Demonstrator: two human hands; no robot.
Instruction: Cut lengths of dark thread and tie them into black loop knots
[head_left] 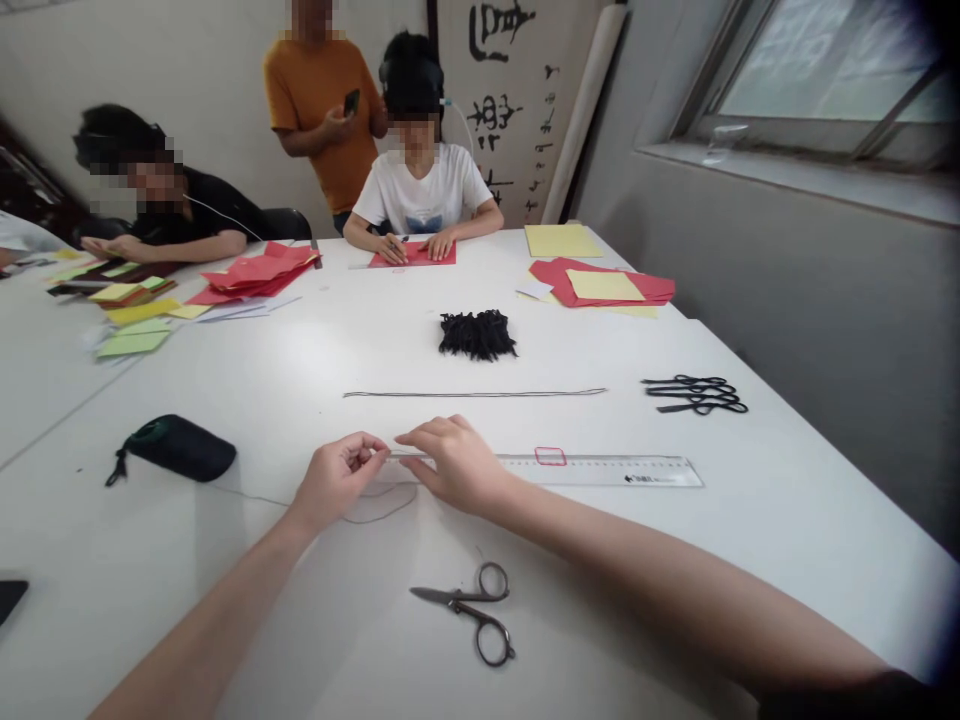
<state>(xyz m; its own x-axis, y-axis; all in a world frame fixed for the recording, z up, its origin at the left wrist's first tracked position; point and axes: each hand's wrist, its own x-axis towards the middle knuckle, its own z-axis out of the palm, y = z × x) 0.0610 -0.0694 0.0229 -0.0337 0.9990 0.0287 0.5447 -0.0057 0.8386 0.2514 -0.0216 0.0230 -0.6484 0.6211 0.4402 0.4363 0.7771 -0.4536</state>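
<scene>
Beneath your fingertips, a clear plastic ruler lies flat, reaching out well to the right of your right hand. Your left hand is pinched, thumb against forefinger, at the ruler's left end, and seems to have hold of the thin dark cord, though the exact point of grip is too fine to make out. Your right hand rests over the ruler just beside it, thumb and forefinger parted; whether the cord passes between them you cannot tell from here. The cord curves in slack below your left hand and runs under that forearm toward the black drawstring pouch on its left. The step in hand looks like setting the cord against the ruler's left end, with no length yet laid along the scale. The next move calls for a steady left pinch at that end, while your right finger and thumb close on the cord and draw it straight along the edge; slack or a slipping pinch could spoil the reading. Nearer you than both hands, the metal scissors lie with their handles spread. Just beyond your hands lie long straight cords, farther out sits a black fringed bundle, and off to the right are looped black cords.
</scene>
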